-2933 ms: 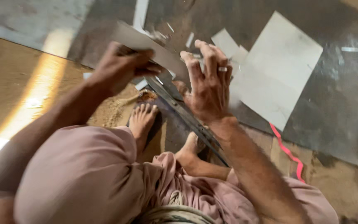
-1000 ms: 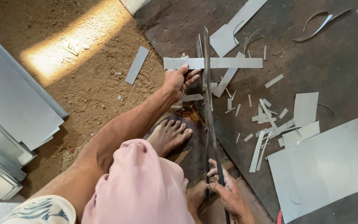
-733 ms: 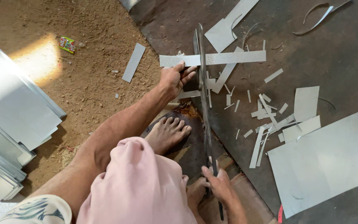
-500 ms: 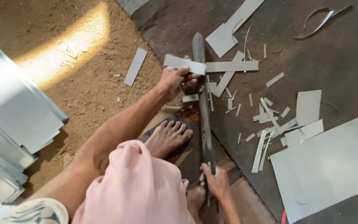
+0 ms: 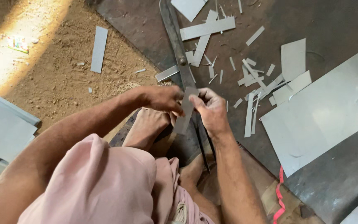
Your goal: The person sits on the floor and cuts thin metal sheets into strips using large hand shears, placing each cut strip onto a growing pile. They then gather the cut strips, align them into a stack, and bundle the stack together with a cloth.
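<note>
So both hands are up off the floor with one narrow sheet-metal strip (image 5: 184,111) held between them, right over the person's bare foot (image 5: 148,126). The left hand (image 5: 160,98) pinches the strip from the left side and the right hand (image 5: 210,108) has its fingers curled on the right edge near the top, so each grip is closed on that same piece, not wide at all, just fingertips and thumb on thin metal. The strip stands roughly upright, tilted a bit, top end far and bottom end near. Going by how things lie, I'd say a good share of cutting is done: lots of thin offcuts (image 5: 251,72) are scattered on the dark mat (image 5: 336,20) to the right, plus a couple of longer strips (image 5: 207,28) crossing each other at the far side and one lone strip (image 5: 99,49) out on the dirt floor (image 5: 59,79) to the left. The big floor shears (image 5: 182,62) lie just beyond the hands, running from far toward near and passing under them, with nobody on the handle. What's left looks like plenty: a large uncut sheet (image 5: 332,112) sits on the right, well apart from the hands, and a stack of sheets (image 5: 3,132) waits at the left edge.
</note>
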Demonstrator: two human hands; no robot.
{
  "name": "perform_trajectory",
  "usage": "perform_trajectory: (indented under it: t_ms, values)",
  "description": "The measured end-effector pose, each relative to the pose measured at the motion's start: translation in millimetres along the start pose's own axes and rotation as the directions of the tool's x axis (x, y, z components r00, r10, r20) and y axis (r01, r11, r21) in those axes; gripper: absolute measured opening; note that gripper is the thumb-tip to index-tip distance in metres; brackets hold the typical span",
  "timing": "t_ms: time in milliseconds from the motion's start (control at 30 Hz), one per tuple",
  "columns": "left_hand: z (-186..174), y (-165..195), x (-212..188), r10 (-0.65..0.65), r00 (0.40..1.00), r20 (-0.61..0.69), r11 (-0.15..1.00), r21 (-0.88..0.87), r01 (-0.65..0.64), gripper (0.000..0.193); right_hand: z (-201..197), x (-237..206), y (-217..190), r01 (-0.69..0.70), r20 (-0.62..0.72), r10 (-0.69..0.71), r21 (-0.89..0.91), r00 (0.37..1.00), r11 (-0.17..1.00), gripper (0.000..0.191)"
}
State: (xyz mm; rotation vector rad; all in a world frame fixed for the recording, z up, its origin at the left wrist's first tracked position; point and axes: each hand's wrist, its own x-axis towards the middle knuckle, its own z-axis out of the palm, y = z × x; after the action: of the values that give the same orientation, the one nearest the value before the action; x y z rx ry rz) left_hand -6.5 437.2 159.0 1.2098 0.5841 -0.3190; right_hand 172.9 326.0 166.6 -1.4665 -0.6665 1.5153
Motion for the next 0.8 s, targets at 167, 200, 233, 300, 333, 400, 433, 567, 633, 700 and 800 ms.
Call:
perform_trajectory:
  t_ms: [167, 200, 233, 300, 333, 400, 433, 567, 633, 700, 800]
  values:
    - [12, -16, -10, 0.189, 0.892, -0.411, 0.976, -0.02, -0.216, 0.059, 4, 29, 11, 0.097, -0.106, -0.091, 0.056, 0.99, 0.994, 0.01]
    - [17, -20, -9, 0.172, 0.86, -0.479, 0.976, -0.035, -0.215, 0.06, 5, 33, 13, 0.102, -0.104, -0.098, 0.029, 0.99, 0.994, 0.011]
    - [21, -25, -8, 0.154, 0.824, -0.546, 0.975, -0.048, -0.215, 0.06, 6, 37, 15, 0.108, -0.102, -0.107, 0.002, 0.989, 0.994, 0.012]
    - [23, -33, -7, 0.108, 0.792, -0.601, 0.948, -0.179, -0.264, 0.065, 7, 42, 18, 0.091, -0.111, -0.093, -0.023, 0.989, 0.996, 0.013]
    - [22, -37, -7, 0.084, 0.772, -0.63, 0.925, -0.239, -0.296, 0.067, 9, 44, 19, 0.075, -0.119, -0.077, -0.022, 0.99, 0.997, 0.013]
    - [21, -43, -8, 0.222, 0.732, -0.645, 0.954, -0.014, -0.301, 0.065, 12, 49, 21, 0.056, -0.112, -0.058, -0.021, 0.992, 0.998, 0.013]
    - [20, -45, -8, 0.291, 0.716, -0.635, 0.95, 0.101, -0.296, 0.064, 13, 51, 22, 0.05, -0.105, -0.052, -0.02, 0.993, 0.999, 0.015]
    - [1, -44, -11, 0.125, 0.801, -0.585, 0.967, -0.108, -0.23, 0.065, -3, 48, 28, 0.003, -0.113, -0.041, -0.321, 0.993, 0.947, 0.032]
    - [-26, -44, -17, 0.022, 0.8, -0.599, 0.935, -0.271, -0.228, 0.075, -23, 31, 35, 0.083, -0.054, -0.176, -0.721, 0.983, 0.688, 0.047]
    - [-66, -42, -18, -0.081, 0.727, -0.682, 0.856, -0.421, -0.299, 0.079, -49, 5, 44, 0.193, 0.109, -0.252, -0.922, 0.962, 0.336, 0.062]
    - [-124, -47, -16, -0.125, 0.595, -0.794, 0.842, -0.402, -0.36, 0.08, -64, -40, 75, -0.094, -0.041, 0.155, -0.93, 0.987, 0.354, 0.053]
